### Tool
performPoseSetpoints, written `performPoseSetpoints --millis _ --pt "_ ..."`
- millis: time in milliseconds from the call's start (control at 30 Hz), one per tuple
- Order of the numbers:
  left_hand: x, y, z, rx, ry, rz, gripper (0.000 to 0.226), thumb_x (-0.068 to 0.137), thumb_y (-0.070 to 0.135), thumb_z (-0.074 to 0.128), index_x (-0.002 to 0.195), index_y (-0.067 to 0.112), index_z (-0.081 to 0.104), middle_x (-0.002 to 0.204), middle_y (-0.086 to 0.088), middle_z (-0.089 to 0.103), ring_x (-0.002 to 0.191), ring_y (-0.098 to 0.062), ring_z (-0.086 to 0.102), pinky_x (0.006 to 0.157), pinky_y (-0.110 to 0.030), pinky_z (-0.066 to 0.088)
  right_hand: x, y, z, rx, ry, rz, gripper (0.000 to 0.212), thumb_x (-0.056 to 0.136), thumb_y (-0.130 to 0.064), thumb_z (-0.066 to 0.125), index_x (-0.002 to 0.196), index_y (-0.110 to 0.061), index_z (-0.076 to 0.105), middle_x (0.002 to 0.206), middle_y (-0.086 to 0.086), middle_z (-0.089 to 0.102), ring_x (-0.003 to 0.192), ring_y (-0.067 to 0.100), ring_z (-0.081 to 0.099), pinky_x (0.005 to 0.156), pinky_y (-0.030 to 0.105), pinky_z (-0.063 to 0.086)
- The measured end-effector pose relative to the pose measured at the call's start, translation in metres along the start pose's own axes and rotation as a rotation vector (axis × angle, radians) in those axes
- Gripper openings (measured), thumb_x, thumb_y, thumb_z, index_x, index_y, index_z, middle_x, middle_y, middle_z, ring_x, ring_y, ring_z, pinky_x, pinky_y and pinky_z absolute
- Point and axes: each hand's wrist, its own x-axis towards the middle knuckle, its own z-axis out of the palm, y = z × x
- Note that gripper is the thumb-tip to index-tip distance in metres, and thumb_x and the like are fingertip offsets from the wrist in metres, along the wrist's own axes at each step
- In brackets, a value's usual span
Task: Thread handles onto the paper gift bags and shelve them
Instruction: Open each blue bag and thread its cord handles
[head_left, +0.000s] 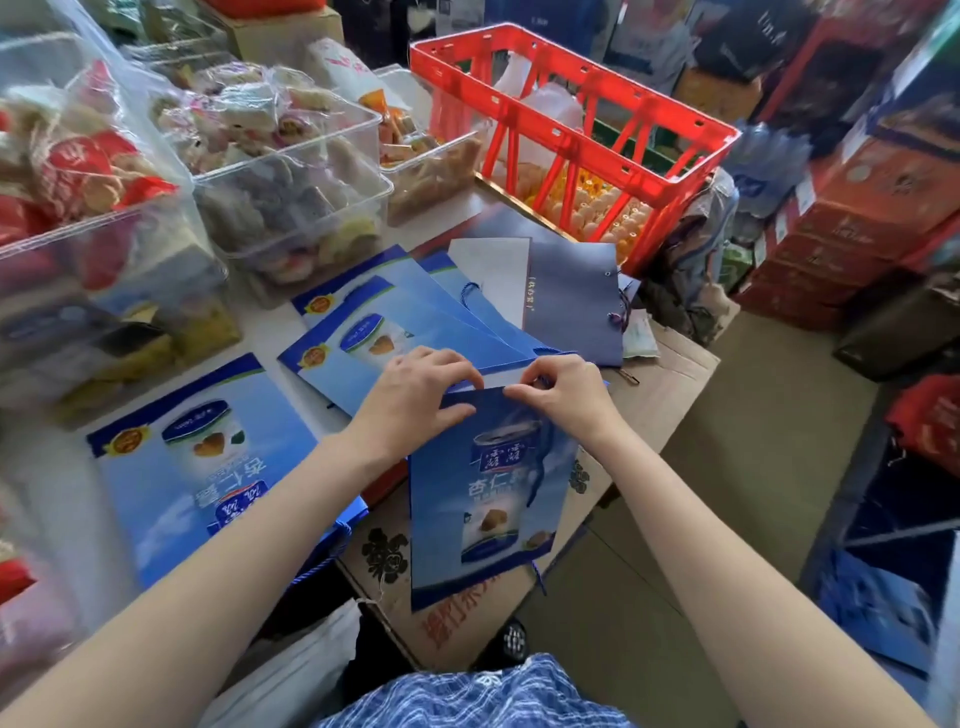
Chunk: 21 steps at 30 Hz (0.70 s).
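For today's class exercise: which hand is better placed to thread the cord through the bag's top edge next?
Probably the right hand: it pinches at the bag top edge where a cord shows, while the left hand steadies the bag.

Both forearms are bare from the lower edge of the view up to the wrists, with no sleeve, watch, bracelet or ring showing on either. The left hand (415, 395) and the right hand (558, 392) wear no gloves, and the nails look short and unpainted. At six o'clock, between the two arms, lies a patch of clothing (467, 696): a blue and white checked fabric, woven in a fine plaid, slightly creased.
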Motion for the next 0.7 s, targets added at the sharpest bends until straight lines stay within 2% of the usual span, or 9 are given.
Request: performPoseSetpoints --millis 67,200,300,367,433,533,600,700 --pt "0.004 -0.001 0.003 0.048 0.006 -0.022 0.012 0.081 0.024 0.070 0.090 0.017 0.070 0.107 0.003 0.065 0.107 -0.022 0.050 0.092 -0.036 0.034 0.000 0.005 0.002 -0.008 0.007 -0.005 0.017 0.077 -0.028 0.075 0.077 -0.013 0.067 0.071 -0.006 0.059 0.060 0.002 0.049 0.056 0.010 0.036" --pt "0.004 -0.004 0.014 0.037 -0.046 0.062 0.012 0.079 0.021 0.072 0.080 0.011 0.066 0.118 0.001 0.059 0.118 -0.025 0.042 0.095 -0.043 0.031 -0.001 0.015 -0.006 0.033 -0.027 -0.016 0.016 0.079 -0.025 0.074 0.082 -0.011 0.068 0.074 -0.005 0.061 0.064 0.004 0.051 0.057 0.010 0.039" --pt "0.006 -0.003 0.024 0.020 0.003 0.088 0.010 0.076 0.019 0.064 0.073 0.011 0.059 0.111 0.000 0.062 0.109 -0.024 0.050 0.090 -0.043 0.033 0.001 0.012 -0.017 0.025 -0.127 0.018 0.007 0.087 -0.015 0.064 0.094 -0.014 0.065 0.079 -0.003 0.063 0.071 0.008 0.058 0.060 0.014 0.046" --pt "0.011 -0.003 0.029 -0.037 0.046 0.030 0.005 0.077 0.017 0.057 0.077 0.012 0.057 0.103 0.000 0.064 0.100 -0.024 0.056 0.087 -0.037 0.032 0.006 0.005 -0.028 0.142 -0.131 0.071 0.015 0.089 -0.007 0.059 0.101 -0.015 0.060 0.074 -0.001 0.066 0.056 0.004 0.057 0.055 0.012 0.046" --pt "0.015 -0.005 0.034 -0.017 0.004 -0.059 0.005 0.083 0.015 0.060 0.086 0.011 0.060 0.101 -0.002 0.064 0.099 -0.023 0.057 0.086 -0.029 0.024 0.012 -0.009 -0.045 0.379 -0.031 0.103 0.011 0.089 -0.003 0.058 0.096 -0.011 0.060 0.069 0.002 0.067 0.046 0.004 0.055 0.052 0.015 0.047" --pt "0.019 -0.013 0.044 0.053 -0.093 -0.176 0.010 0.086 0.016 0.062 0.094 0.009 0.062 0.099 -0.003 0.063 0.100 -0.022 0.056 0.092 -0.029 0.027 0.026 -0.032 -0.072 0.703 0.089 0.087 0.012 0.091 0.000 0.054 0.086 -0.009 0.062 0.063 0.000 0.067 0.050 0.006 0.058 0.053 0.016 0.050" --pt "0.020 -0.016 0.049 0.050 -0.108 -0.240 0.013 0.087 0.017 0.061 0.096 0.009 0.062 0.099 -0.005 0.063 0.100 -0.024 0.057 0.092 -0.033 0.033 0.036 -0.043 -0.086 0.762 0.111 0.028 0.016 0.093 -0.001 0.050 0.086 -0.007 0.063 0.064 0.000 0.069 0.058 0.010 0.063 0.058 0.019 0.051" --pt "0.024 -0.016 0.050 0.005 -0.115 -0.290 0.015 0.089 0.017 0.060 0.100 0.007 0.061 0.107 -0.006 0.062 0.104 -0.024 0.055 0.091 -0.032 0.030 0.044 -0.054 -0.095 0.772 0.125 -0.070 0.030 0.097 0.002 0.033 0.096 -0.002 0.062 0.078 0.005 0.071 0.069 0.014 0.067 0.071 0.024 0.055"
